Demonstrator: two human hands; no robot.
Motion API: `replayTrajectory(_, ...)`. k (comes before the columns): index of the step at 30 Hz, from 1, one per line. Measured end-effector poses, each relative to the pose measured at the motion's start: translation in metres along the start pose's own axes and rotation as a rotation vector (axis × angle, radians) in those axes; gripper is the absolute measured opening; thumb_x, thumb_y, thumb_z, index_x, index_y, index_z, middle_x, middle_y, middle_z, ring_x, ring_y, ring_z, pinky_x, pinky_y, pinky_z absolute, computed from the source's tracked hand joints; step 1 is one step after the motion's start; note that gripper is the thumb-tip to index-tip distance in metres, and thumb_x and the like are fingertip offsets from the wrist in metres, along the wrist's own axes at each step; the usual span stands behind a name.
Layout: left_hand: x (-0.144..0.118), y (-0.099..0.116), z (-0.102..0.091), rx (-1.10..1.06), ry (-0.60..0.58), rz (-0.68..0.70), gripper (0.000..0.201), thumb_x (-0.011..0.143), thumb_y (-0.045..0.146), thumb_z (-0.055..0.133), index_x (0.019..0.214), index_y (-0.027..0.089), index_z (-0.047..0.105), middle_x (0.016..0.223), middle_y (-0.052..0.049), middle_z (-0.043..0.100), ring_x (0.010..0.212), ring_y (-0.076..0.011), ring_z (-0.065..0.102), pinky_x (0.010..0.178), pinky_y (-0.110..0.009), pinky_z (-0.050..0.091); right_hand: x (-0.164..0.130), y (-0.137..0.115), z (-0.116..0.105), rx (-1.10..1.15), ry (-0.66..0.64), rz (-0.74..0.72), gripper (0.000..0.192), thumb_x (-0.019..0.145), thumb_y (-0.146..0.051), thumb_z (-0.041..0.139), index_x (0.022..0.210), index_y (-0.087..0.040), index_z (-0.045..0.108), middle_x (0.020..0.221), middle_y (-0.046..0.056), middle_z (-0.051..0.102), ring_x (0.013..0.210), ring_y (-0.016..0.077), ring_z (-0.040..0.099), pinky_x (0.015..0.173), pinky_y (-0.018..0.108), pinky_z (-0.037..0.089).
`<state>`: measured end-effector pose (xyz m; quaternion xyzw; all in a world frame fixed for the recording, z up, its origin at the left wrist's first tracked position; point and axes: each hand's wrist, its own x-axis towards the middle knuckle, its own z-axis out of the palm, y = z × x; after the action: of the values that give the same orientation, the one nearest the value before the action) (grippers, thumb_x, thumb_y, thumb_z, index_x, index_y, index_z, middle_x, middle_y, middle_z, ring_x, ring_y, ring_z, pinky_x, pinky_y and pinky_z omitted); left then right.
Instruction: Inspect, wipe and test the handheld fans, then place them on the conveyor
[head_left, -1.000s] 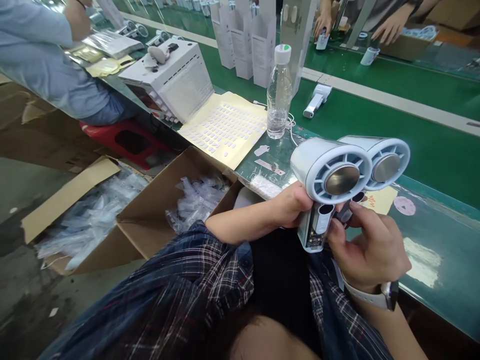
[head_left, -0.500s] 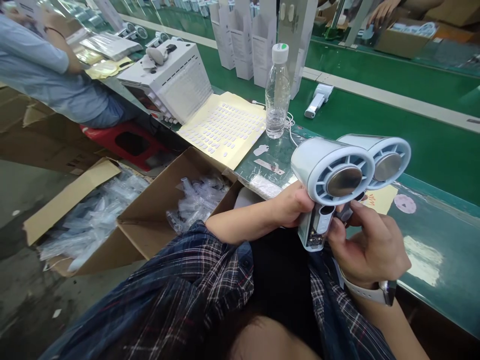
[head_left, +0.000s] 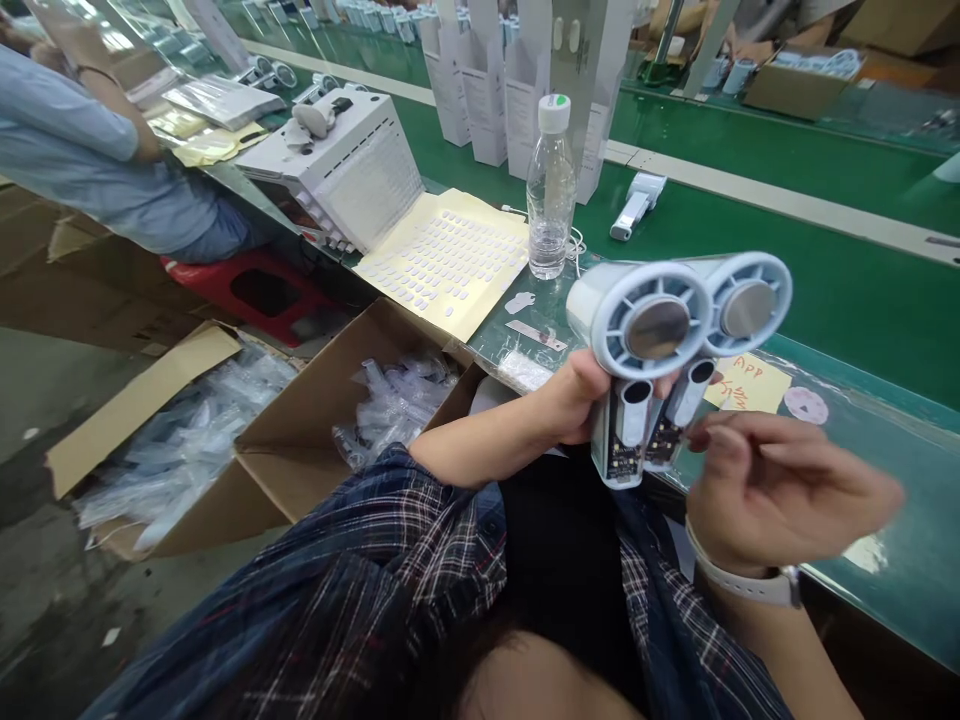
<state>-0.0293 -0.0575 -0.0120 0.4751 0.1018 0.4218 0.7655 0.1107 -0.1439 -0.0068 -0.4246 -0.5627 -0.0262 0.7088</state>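
Note:
My left hand (head_left: 574, 395) is closed round two pale-blue handheld fans, held side by side over the bench edge. The nearer fan (head_left: 656, 325) and the farther fan (head_left: 748, 305) both show round ribbed heads with silver discs in the middle. Below each head, a clear-fronted handle exposes a circuit board and a light oval strip with a dark top. Just right of the handles, my right hand (head_left: 787, 490) is off the fans, its fingers loosely bent and apart, partly smeared by motion. Nothing shows in it. The left fingers are mostly hidden behind the fans.
A water bottle (head_left: 550, 200) stands behind the fans, beside a yellow sheet of small white stickers (head_left: 450, 250). On the green belt lies a white device (head_left: 637, 205). Tall white boxes (head_left: 480, 100) stand behind. Cartons of clear plastic pieces (head_left: 277, 470) sit at lower left; a co-worker (head_left: 97, 150) sits beyond.
My right hand has come off the farther fan and moved right. The fans have shifted slightly left and up and turned, so both handles now show.

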Motion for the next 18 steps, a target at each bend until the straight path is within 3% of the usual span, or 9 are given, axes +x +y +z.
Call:
replayTrajectory(2,0.002,0.005,-0.001,0.012,0.023,0.033,0.103,0.053,0.122,0.056,0.079,0.022,0.06,0.085,-0.008,0.061,0.101,-0.0315,0.072,0.08,-0.041,0.064,0.004,0.001,0.001,0.01,0.059,0.159,0.019,0.097,-0.026,0.086,0.085,-0.021,0.072,0.068,0.0,0.071,0.058,0.0191,0.07,0.052,0.032,0.058)
replayTrajectory(4,0.003,0.01,-0.006,0.05,0.013,0.081,0.101,0.058,0.119,0.057,0.082,0.022,0.064,0.084,-0.008,0.063,0.1,-0.0312,0.074,0.082,-0.041,0.065,0.009,0.002,-0.001,0.083,0.038,0.36,0.032,0.106,-0.047,0.079,0.088,-0.02,0.077,0.071,0.002,0.072,0.063,0.0192,0.073,0.056,0.032,0.061)
replayTrajectory(6,0.003,0.018,-0.015,0.163,-0.085,0.078,0.089,0.063,0.107,0.075,0.087,0.021,0.072,0.083,-0.007,0.067,0.097,-0.0294,0.075,0.086,-0.042,0.066,0.011,0.004,-0.006,0.238,-0.15,0.617,0.04,0.104,-0.062,0.076,0.101,-0.023,0.082,0.092,0.007,0.08,0.085,0.0235,0.081,0.068,0.035,0.068)
replayTrajectory(8,0.002,0.029,-0.026,0.331,-0.257,0.064,0.077,0.057,0.086,0.098,0.093,0.021,0.08,0.093,-0.008,0.074,0.106,-0.0312,0.076,0.098,-0.044,0.066,0.01,0.004,-0.015,0.383,-0.383,0.829,0.04,0.092,-0.061,0.09,0.112,-0.026,0.082,0.113,0.01,0.083,0.107,0.0286,0.081,0.082,0.04,0.072)
replayTrajectory(10,0.001,0.037,-0.039,0.447,-0.341,0.042,0.078,0.05,0.073,0.108,0.102,0.021,0.084,0.113,-0.011,0.079,0.125,-0.0355,0.074,0.112,-0.048,0.062,0.008,0.003,-0.023,0.425,-0.51,0.919,0.048,0.08,-0.05,0.103,0.117,-0.027,0.082,0.114,0.009,0.084,0.105,0.0292,0.081,0.083,0.04,0.072)
replayTrajectory(12,-0.001,0.037,-0.05,0.423,-0.201,-0.002,0.081,0.058,0.079,0.102,0.11,0.02,0.082,0.121,-0.013,0.079,0.125,-0.0341,0.074,0.11,-0.046,0.062,0.006,0.002,-0.029,0.443,-0.468,0.951,0.048,0.079,-0.043,0.105,0.117,-0.027,0.082,0.106,0.006,0.083,0.093,0.0255,0.081,0.078,0.037,0.071)
replayTrajectory(15,-0.006,0.022,-0.055,0.204,0.055,-0.139,0.076,0.082,0.092,0.077,0.108,0.02,0.071,0.098,-0.009,0.076,0.089,-0.0229,0.076,0.083,-0.037,0.065,0.004,0.003,-0.028,0.51,-0.279,0.985,0.044,0.08,-0.035,0.104,0.117,-0.031,0.08,0.096,-0.001,0.08,0.081,0.0183,0.076,0.077,0.032,0.069)
replayTrajectory(16,-0.008,0.016,-0.053,0.116,0.059,-0.18,0.074,0.084,0.091,0.076,0.107,0.021,0.066,0.092,-0.006,0.073,0.08,-0.0203,0.073,0.075,-0.035,0.064,0.003,0.004,-0.027,0.532,-0.223,1.0,0.045,0.079,-0.033,0.103,0.117,-0.031,0.08,0.096,-0.002,0.079,0.08,0.0173,0.075,0.076,0.031,0.068)
replayTrajectory(18,-0.012,0.007,-0.043,-0.017,-0.038,-0.242,0.069,0.08,0.075,0.089,0.112,0.023,0.057,0.092,-0.001,0.069,0.071,-0.0174,0.071,0.067,-0.033,0.062,0.0,0.006,-0.025,0.563,-0.162,1.038,0.044,0.079,-0.035,0.102,0.117,-0.03,0.081,0.101,0.0,0.08,0.083,0.0177,0.074,0.073,0.03,0.068)
